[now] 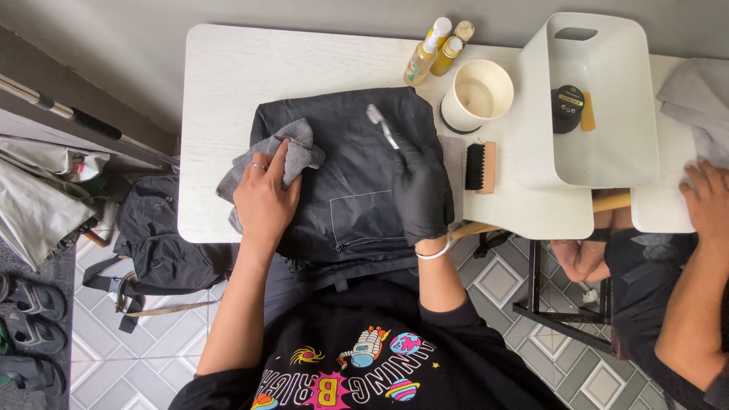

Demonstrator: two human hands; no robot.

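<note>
The fingers (267, 165) of the left hand (264, 199) lay almost straight and close together, pressed flat on a grey cloth (292, 149), with a ring on one of them. They did not grip the cloth; they only held it down against the dark bag (345, 175). The left forearm came up from the lower edge of the view in a nearly straight line, and the wrist was not bent.

The right hand (420, 196) wore a black glove. Its fingers were curled narrow around the handle of a small brush (382, 127), which looked like a toothbrush. The white head of the brush pointed away from the person and touched the upper part of the bag. The right forearm rose from the body and leaned a little to the left, with a white band at the wrist.

The bag lay flat in the middle of the white table (220, 83), between both hands, and its lower edge hung over the near side of the table.

Just beside the bag, on the right, lay a wooden brush with black bristles (479, 167). Behind it stood a white cup (477, 96) and two small bottles (437, 52). A white basket (600, 99) stood further to the right. Another person's hand (706, 203) rested on the neighbouring table.
</note>
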